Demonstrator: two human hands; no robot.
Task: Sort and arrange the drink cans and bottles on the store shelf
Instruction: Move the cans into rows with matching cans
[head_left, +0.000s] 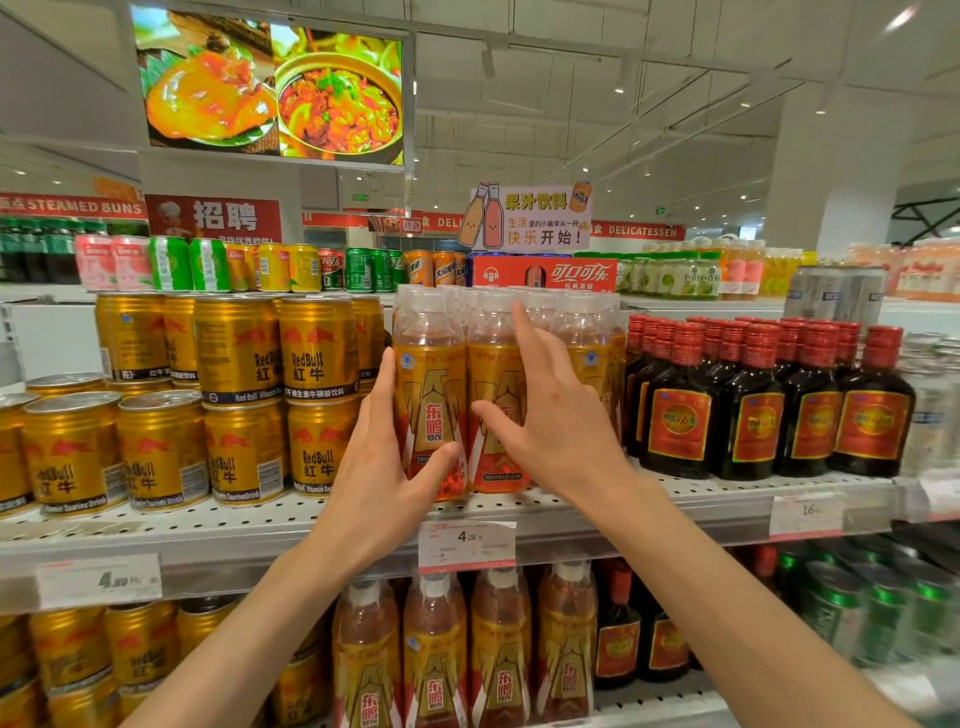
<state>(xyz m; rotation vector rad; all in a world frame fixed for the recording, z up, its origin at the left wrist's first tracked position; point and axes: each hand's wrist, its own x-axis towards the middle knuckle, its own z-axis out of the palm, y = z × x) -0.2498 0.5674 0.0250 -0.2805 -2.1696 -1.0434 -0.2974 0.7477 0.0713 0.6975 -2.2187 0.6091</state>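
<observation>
Straightening the front row of orange energy-drink bottles on the middle shelf

The left hand (384, 457) grips the front-left bottle (429, 400) around its label, thumb across the front and fingers round the side, while the right hand (545, 415) is spread with fingers straight, touching the neighbouring bottle (496, 384). These look like full plastic bottles, so I'd guess fairly heavy, a bit squeezable, with slick wrap labels; grabbing mid-body at the label seems safest, since the narrow white caps give less to hold. They stand at the front edge of a perforated white metal shelf (597, 501), touching the gold Red Bull cans (244, 405) on the left, with dark red-capped bottles (680, 405) just beside on the right. A 4.20 price tag (466, 545) sits right below. Big bright supermarket, food poster (270, 85) overhead.
</observation>
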